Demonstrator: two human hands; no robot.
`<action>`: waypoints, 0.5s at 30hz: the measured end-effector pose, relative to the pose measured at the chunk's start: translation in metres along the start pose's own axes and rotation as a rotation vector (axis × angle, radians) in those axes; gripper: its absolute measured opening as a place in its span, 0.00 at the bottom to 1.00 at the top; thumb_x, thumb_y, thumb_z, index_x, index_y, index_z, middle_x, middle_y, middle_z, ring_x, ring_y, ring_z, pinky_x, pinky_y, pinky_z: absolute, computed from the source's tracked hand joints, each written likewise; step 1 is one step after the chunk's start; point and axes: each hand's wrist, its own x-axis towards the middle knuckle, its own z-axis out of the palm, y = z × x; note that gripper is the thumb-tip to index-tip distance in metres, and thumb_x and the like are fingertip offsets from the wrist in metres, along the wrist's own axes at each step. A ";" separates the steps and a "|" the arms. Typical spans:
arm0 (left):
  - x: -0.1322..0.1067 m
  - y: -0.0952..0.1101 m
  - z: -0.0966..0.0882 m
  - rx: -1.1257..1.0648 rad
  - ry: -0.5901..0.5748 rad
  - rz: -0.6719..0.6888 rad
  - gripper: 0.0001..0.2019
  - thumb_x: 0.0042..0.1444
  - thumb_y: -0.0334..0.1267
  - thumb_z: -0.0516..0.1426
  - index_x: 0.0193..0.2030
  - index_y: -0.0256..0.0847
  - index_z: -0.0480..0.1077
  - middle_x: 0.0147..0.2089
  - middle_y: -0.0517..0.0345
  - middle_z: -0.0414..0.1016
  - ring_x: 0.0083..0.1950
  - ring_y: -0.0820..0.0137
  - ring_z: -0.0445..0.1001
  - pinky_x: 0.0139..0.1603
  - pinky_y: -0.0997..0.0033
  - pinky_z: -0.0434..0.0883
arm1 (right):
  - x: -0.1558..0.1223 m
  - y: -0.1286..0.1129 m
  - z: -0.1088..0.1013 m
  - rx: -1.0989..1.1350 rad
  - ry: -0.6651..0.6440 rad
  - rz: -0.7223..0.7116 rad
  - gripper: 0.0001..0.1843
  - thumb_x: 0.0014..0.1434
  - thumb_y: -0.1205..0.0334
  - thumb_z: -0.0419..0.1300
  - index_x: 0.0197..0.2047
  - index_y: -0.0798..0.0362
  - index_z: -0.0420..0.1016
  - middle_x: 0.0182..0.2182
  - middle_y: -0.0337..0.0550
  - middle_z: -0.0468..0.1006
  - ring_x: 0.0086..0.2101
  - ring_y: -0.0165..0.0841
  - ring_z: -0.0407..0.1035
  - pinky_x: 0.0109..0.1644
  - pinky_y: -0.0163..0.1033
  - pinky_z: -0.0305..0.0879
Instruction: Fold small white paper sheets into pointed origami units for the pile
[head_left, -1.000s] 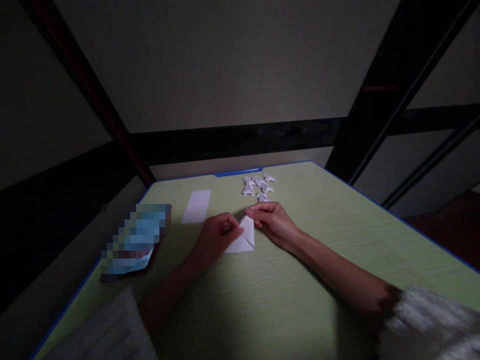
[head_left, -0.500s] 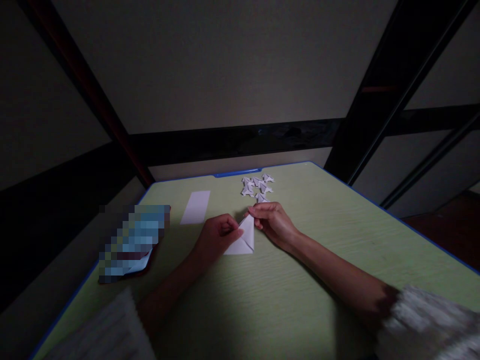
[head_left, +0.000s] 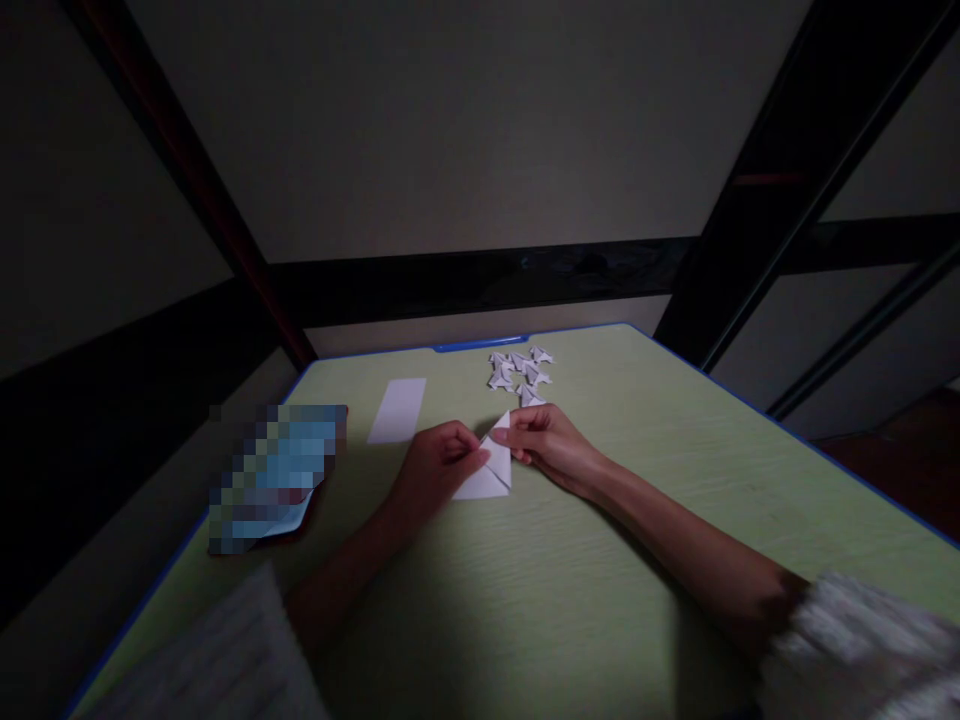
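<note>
Between my two hands is a white sheet of paper (head_left: 484, 485), partly folded, with a pointed flap standing up toward the far side and a flat part lying near the table. My left hand (head_left: 442, 462) pinches its left side, the thumb pressing on the fold. From the right, my right hand (head_left: 551, 440) grips the flap's edge between thumb and fingers, a little below the tip. Just beyond my right hand lie several small folded paper figures (head_left: 517, 368) in a cluster. Fingers cover part of the paper's left and upper edges.
A pale green table (head_left: 465, 610) with a blue rim stretches out before me. Left of my hands lies a flat strip of white paper (head_left: 397, 410). Nearer the left edge is a blue, pixelated flat object (head_left: 281, 480) with a dark red border. Wall panels (head_left: 480, 130) rise behind.
My right thumb and fingers have slid from the flap's tip down to its right side, leaving the tip exposed. The left hand keeps its pinch. The whole view has shifted slightly.
</note>
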 end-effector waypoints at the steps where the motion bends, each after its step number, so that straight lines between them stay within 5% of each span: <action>1: 0.000 0.000 0.000 -0.007 0.001 -0.003 0.07 0.37 0.33 0.57 0.18 0.36 0.61 0.17 0.67 0.64 0.19 0.81 0.60 0.19 0.82 0.54 | 0.000 0.000 0.000 0.002 0.002 -0.001 0.09 0.34 0.66 0.65 0.14 0.59 0.68 0.09 0.31 0.63 0.13 0.18 0.52 0.18 0.30 0.40; 15: 0.000 0.002 0.000 -0.022 -0.023 -0.043 0.07 0.38 0.33 0.57 0.20 0.36 0.61 0.16 0.67 0.65 0.18 0.81 0.60 0.17 0.82 0.52 | 0.001 0.000 0.000 -0.043 0.034 -0.073 0.14 0.44 0.61 0.60 0.14 0.58 0.66 0.08 0.31 0.62 0.12 0.18 0.51 0.17 0.30 0.40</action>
